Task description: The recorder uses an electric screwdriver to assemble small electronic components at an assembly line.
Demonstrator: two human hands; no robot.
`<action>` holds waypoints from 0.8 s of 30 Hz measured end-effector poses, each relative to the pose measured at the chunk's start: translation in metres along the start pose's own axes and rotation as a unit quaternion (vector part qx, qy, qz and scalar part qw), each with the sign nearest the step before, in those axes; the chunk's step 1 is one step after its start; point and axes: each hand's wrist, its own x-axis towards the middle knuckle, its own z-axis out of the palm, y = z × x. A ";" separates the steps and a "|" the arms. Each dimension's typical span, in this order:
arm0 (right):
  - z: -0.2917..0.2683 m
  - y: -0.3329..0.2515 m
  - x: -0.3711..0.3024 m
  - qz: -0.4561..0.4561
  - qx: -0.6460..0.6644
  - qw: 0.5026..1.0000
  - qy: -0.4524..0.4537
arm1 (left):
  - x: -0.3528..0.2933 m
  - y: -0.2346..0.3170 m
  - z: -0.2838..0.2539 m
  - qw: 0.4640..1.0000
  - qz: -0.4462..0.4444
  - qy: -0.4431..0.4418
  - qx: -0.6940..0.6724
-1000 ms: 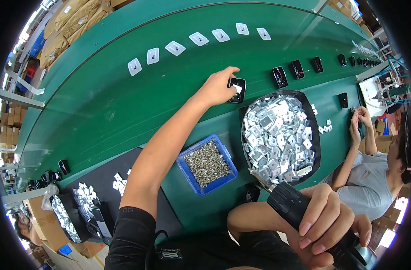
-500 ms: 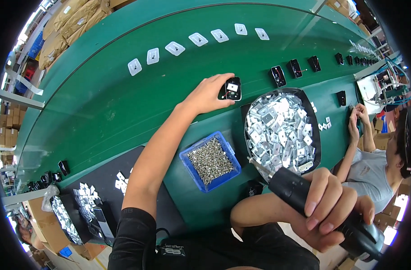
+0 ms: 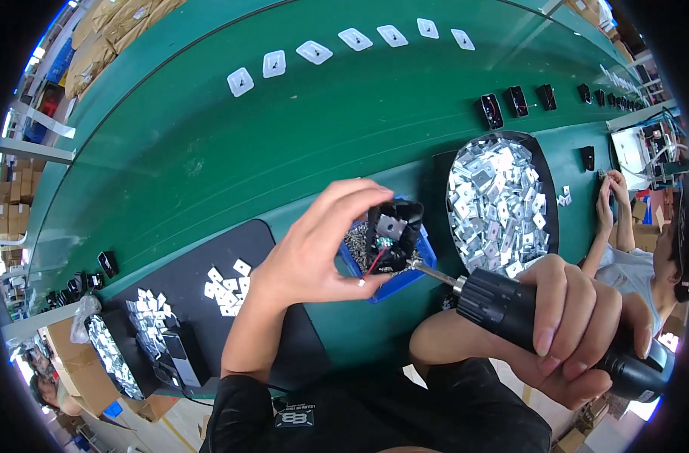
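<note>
My left hand (image 3: 306, 245) grips a small black plastic housing (image 3: 411, 219) between thumb and fingers. A square metal plate (image 3: 390, 227), a bit of green and a red wire show inside it. Closed around a black electric screwdriver (image 3: 499, 300), my right hand (image 3: 574, 325) points its bit left at the housing's lower edge. Whether the tip touches the housing or carries a screw, I cannot tell. Directly beneath the housing stands a blue tray (image 3: 396, 288) of small silver screws (image 3: 356, 243), partly hidden by it and my fingers.
A black bin (image 3: 550, 192) of metal plates stands right of the tray. White trays (image 3: 315, 52) line the green belt's far side; black housings (image 3: 490, 112) stand at right. Loose plates (image 3: 227, 288) lie on a dark mat (image 3: 280, 340). At right a co-worker's hands (image 3: 612, 198) are busy.
My left hand has brought the housing from the belt back toward me, over the screw tray. The screwdriver's bit, formerly beside the plate bin, is now near the housing. The view has shifted slightly.
</note>
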 end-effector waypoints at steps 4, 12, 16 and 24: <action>0.006 0.007 -0.006 0.014 -0.049 0.999 0.006 | -0.004 0.000 0.003 0.999 0.037 -0.009 0.001; 0.007 0.014 -0.007 0.037 -0.086 0.995 -0.025 | -0.007 0.002 0.003 0.996 0.082 0.027 -0.005; 0.006 0.018 -0.007 0.029 -0.074 0.997 -0.022 | -0.008 0.001 0.002 0.996 0.088 0.027 0.004; 0.009 0.021 -0.008 0.035 -0.085 0.995 -0.029 | -0.008 0.006 0.000 0.997 0.075 0.014 0.005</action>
